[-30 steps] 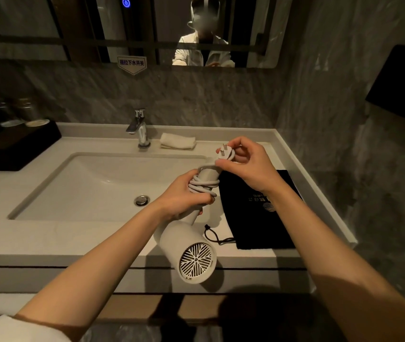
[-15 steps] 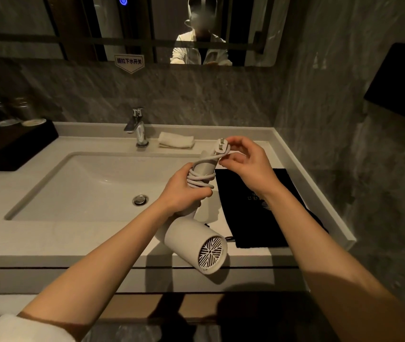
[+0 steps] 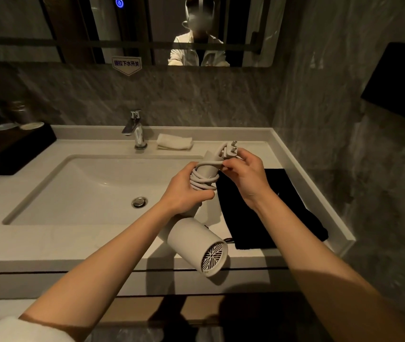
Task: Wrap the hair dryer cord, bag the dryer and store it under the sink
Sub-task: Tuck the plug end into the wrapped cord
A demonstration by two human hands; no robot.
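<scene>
A white hair dryer hangs upside down over the counter's front edge, its grille facing me. My left hand grips its handle, where the white cord is coiled in several loops. My right hand pinches the cord's last stretch just below the plug, which sticks up beside the handle's end. A black drawstring bag lies flat on the counter to the right, partly under my right forearm.
The white sink basin with a drain and a chrome faucet fills the counter's left half. A folded white cloth lies behind it. A dark tray with cups stands at far left. Marble wall closes the right side.
The plug end has come around to the top of the handle, held closer against it. The dryer body has swung slightly right and nearer. Both hands keep their grips.
</scene>
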